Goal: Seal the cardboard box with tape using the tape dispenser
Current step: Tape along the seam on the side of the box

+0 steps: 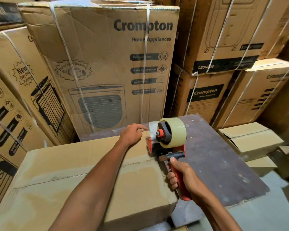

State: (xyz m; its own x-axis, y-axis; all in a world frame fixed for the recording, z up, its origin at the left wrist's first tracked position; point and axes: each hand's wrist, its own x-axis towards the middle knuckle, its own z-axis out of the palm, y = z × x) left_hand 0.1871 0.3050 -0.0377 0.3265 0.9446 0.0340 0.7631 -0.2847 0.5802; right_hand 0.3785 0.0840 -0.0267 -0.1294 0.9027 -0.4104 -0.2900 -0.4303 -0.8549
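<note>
One right hand (182, 176) grips one red tape dispenser (167, 139) carrying one tape roll (175, 130); one left hand (132, 133) pinches the tape end at the far edge of one cardboard box (73, 172).

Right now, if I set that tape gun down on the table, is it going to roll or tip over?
The tape dispenser probably tips rather than rolls: its big tape roll sits high above a narrow red frame, so it looks top-heavy. The right hand grips a long handle, which likely stops any rolling. Laid on its side on the table, it should stay put.
</note>
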